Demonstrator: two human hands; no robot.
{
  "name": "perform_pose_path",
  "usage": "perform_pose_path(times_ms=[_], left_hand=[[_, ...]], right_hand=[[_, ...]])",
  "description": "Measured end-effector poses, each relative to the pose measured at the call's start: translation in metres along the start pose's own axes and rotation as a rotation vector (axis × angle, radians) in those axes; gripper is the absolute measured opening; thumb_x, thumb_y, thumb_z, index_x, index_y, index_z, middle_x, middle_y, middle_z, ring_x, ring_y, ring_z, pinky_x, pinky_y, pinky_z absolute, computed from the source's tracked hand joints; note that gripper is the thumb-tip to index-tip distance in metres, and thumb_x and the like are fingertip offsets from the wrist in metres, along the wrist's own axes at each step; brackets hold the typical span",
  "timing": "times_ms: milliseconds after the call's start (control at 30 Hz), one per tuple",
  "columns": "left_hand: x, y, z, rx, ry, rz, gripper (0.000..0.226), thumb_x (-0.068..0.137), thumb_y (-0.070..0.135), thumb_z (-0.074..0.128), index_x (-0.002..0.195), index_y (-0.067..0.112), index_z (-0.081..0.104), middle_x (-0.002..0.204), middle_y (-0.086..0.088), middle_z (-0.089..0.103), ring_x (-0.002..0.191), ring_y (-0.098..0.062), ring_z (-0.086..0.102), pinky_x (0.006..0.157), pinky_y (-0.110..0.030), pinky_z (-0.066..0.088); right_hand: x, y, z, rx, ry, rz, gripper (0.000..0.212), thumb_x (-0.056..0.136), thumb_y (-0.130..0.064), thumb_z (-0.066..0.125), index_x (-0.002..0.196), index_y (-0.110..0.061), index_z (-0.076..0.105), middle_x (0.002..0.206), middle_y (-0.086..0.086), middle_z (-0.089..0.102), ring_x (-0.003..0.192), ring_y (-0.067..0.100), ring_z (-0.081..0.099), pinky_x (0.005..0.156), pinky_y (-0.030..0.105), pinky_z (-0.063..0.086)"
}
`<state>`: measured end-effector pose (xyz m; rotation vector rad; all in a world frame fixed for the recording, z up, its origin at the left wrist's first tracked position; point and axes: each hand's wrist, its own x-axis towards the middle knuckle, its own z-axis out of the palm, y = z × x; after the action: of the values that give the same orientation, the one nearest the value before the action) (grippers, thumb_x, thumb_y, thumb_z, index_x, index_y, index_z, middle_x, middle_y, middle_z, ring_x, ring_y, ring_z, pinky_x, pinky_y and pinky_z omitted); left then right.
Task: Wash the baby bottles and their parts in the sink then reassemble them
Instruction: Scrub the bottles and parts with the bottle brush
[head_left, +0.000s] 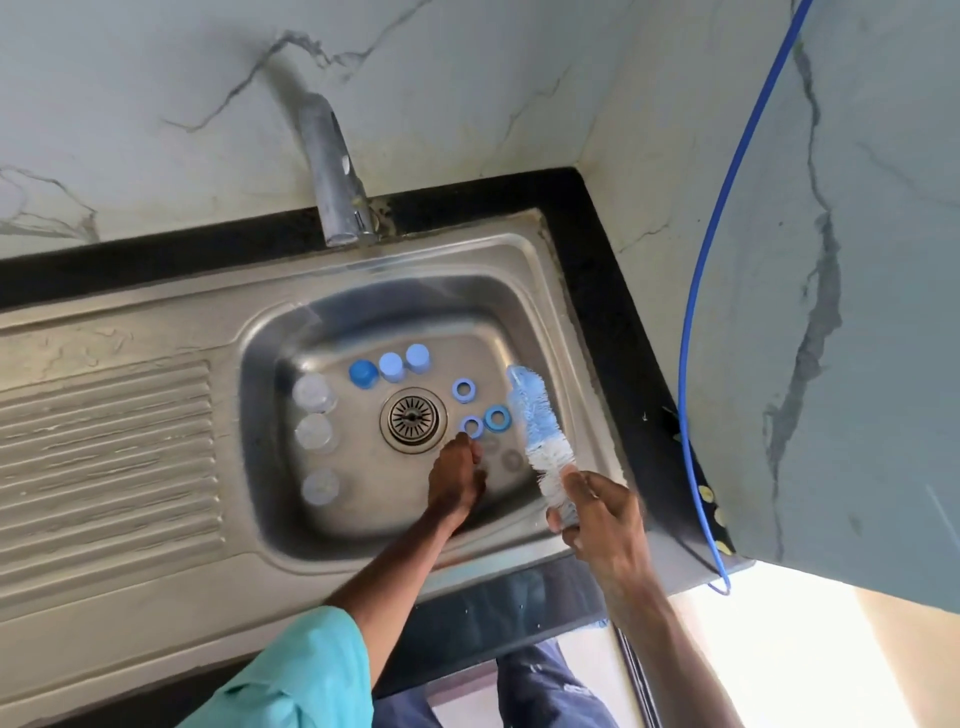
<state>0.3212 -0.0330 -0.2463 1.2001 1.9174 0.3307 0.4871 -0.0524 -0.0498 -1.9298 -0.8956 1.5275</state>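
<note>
**Two hands at a sink of bottle parts**

Nearest, a teal sleeve (291, 675) covers the left arm, which reaches down into the steel sink (249, 519). The left hand (457, 478) has its fingers bunched and pointing down, the tips at the near edge of one blue ring (472, 426). Whether they pinch it cannot be told.

The right hand (597, 519) grips the base of a blue-and-white bottle brush (535, 421), whose bristles angle away over the basin's right side.

Two more blue rings (496, 418) lie just beyond, right of the drain (413, 420). Faint clear pieces (511, 460) lie between hand and brush, too blurred to identify.

Three clear bottles (314, 432) stand along the basin's left wall. Three blue caps (391, 366) sit in a row past the drain.

Farther back, the tap (332, 171) comes off the marbled wall above the black bench (597, 249), and a blue hose (727, 260) hangs at right.
</note>
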Motion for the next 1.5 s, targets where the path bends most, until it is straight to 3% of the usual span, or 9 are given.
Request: perform_pose_path(times_ms=[433,600,667,767,900,1100,1233,1333,1500], left_hand=[[-0.036,0.003,-0.045,0.056,-0.033,-0.001,0.040,0.077,0.006,0.071,0.109,0.022,0.053,0.113,0.004,0.055,0.100,-0.021,0.058,0.086,-0.042,0.052],[-0.074,-0.012,-0.082,0.089,0.115,0.067,0.023,0.088,0.014,0.069,0.107,0.023,0.060,0.111,0.008,0.060,0.103,-0.014,0.059,0.087,-0.036,0.051],[-0.091,-0.020,-0.101,0.079,0.172,0.088,0.020,0.088,0.015,0.071,0.104,0.023,0.063,0.108,0.008,0.062,0.094,-0.014,0.062,0.083,-0.034,0.053],[-0.107,-0.031,-0.130,0.081,0.271,0.132,0.019,0.086,0.010,0.074,0.099,0.020,0.065,0.100,0.006,0.065,0.079,-0.011,0.060,0.074,-0.028,0.053],[-0.120,-0.051,-0.166,0.123,0.322,0.077,0.021,0.085,0.002,0.070,0.103,0.012,0.064,0.102,-0.003,0.063,0.096,-0.019,0.061,0.083,-0.030,0.051],[-0.118,-0.074,-0.195,0.355,0.199,0.001,0.045,0.088,0.010,0.067,0.130,0.002,0.054,0.131,-0.014,0.055,0.126,-0.032,0.051,0.101,-0.037,0.047],[-0.105,-0.083,-0.201,0.433,0.208,0.064,0.049,0.078,0.020,0.082,0.118,0.003,0.061,0.119,-0.012,0.059,0.115,-0.029,0.058,0.092,-0.031,0.048],[-0.096,-0.087,-0.195,0.497,0.125,0.078,0.043,0.094,0.026,0.069,0.129,0.004,0.055,0.127,-0.012,0.057,0.123,-0.030,0.053,0.105,-0.035,0.042],[-0.080,-0.088,-0.184,0.515,0.104,0.013,0.043,0.089,0.038,0.076,0.119,0.013,0.058,0.113,-0.009,0.068,0.107,-0.024,0.066,0.089,-0.034,0.053]], right_hand=[[-0.002,0.007,0.003,-0.089,-0.145,0.020,0.033,0.105,-0.035,0.058,0.093,-0.009,0.074,0.068,0.018,0.072,0.045,0.013,0.044,0.046,0.023,0.034],[-0.012,0.007,0.016,-0.243,-0.243,0.041,0.015,0.102,-0.030,0.063,0.114,-0.022,0.068,0.085,0.002,0.081,0.056,0.019,0.062,0.053,0.028,0.040],[-0.018,0.004,0.024,-0.306,-0.294,0.048,0.024,0.096,-0.016,0.067,0.118,-0.022,0.065,0.092,-0.002,0.081,0.064,0.021,0.073,0.052,0.029,0.043],[-0.023,0.005,0.035,-0.465,-0.308,0.003,0.034,0.088,-0.003,0.061,0.115,-0.022,0.061,0.094,-0.007,0.081,0.071,0.022,0.078,0.061,0.042,0.059],[-0.042,0.000,0.057,-0.493,-0.313,-0.028,0.025,0.088,-0.002,0.059,0.107,-0.018,0.063,0.086,-0.001,0.080,0.070,0.024,0.079,0.078,0.057,0.063],[-0.078,-0.029,0.094,-0.549,-0.325,-0.130,0.020,0.093,-0.009,0.062,0.105,-0.023,0.069,0.082,0.001,0.080,0.062,0.022,0.077,0.050,0.031,0.057],[-0.078,-0.041,0.107,-0.613,-0.277,-0.171,0.019,0.090,-0.014,0.064,0.101,-0.028,0.071,0.075,-0.006,0.079,0.058,0.017,0.076,0.049,0.021,0.052],[-0.080,-0.051,0.113,-0.608,-0.265,-0.169,0.019,0.090,-0.010,0.063,0.098,-0.024,0.073,0.074,-0.007,0.079,0.057,0.019,0.075,0.047,0.016,0.049],[-0.077,-0.055,0.109,-0.601,-0.233,-0.152,0.017,0.092,-0.009,0.065,0.098,-0.023,0.071,0.074,-0.005,0.079,0.059,0.020,0.076,0.047,0.018,0.049]])
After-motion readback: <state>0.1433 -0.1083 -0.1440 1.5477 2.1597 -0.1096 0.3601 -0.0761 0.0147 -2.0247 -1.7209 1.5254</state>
